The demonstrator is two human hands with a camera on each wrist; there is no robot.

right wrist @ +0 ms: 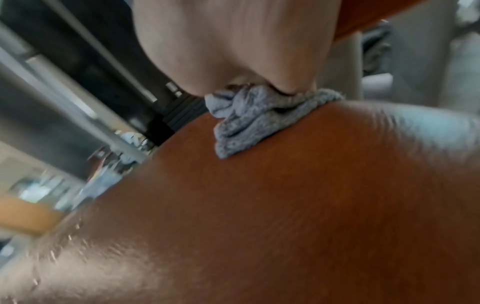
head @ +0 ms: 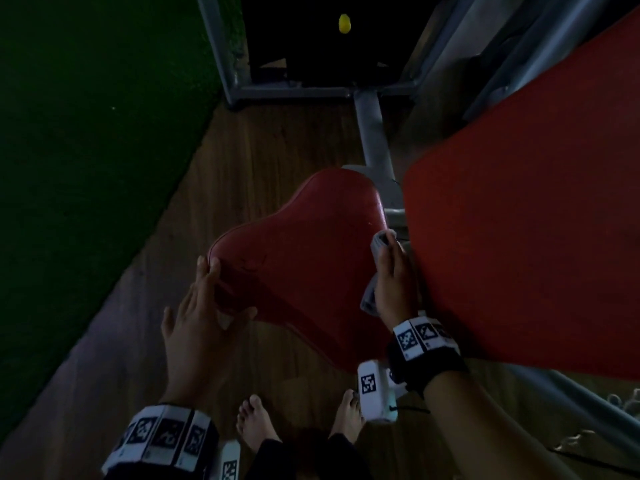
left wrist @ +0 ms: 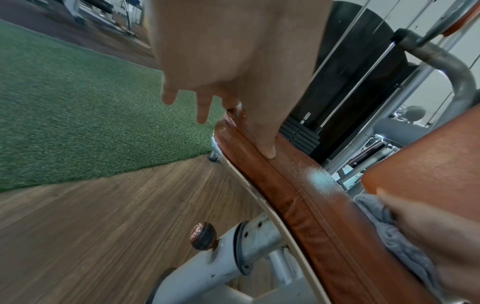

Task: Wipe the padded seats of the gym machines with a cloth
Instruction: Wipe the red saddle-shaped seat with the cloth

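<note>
The left hand (head: 204,303), fingers straight, braces the seat's (head: 304,258) near-left edge so the right hand (head: 393,282), gripping the cloth (head: 379,242), can wipe its right side

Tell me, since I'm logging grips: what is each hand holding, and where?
The right hand presses a bunched grey cloth on the red seat, near its backrest side. The left hand holds the seat's outer edge, fingers fairly straight.
</note>
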